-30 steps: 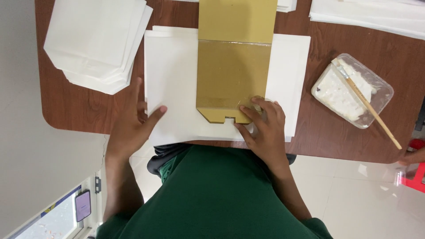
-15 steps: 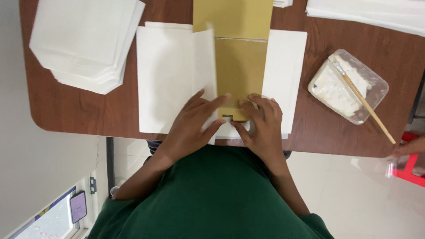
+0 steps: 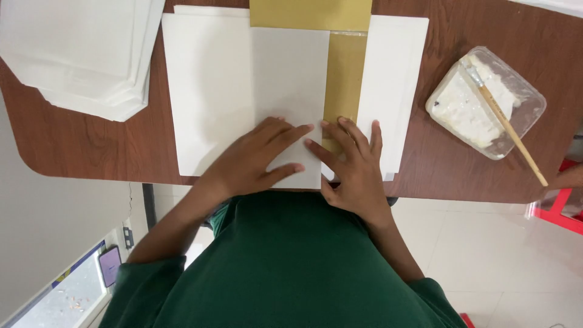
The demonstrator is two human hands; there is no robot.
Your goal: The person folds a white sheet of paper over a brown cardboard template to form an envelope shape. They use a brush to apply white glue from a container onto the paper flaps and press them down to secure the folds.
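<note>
Gold rectangular card [image 3: 344, 76] lies half-covered by the white folded flap [image 3: 290, 79]; your left hand [image 3: 255, 159] and right hand [image 3: 352, 164] press flat on it, grip wide, holding nothing.

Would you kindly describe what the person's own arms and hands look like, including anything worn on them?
Both hands are bare: the left hand and the right hand show no gloves, rings or watch. The forearms are uncovered too. A dark green top covers the body, its sleeves pushed up toward the elbows, most plainly on the left sleeve. No markings show on the cloth.
</note>
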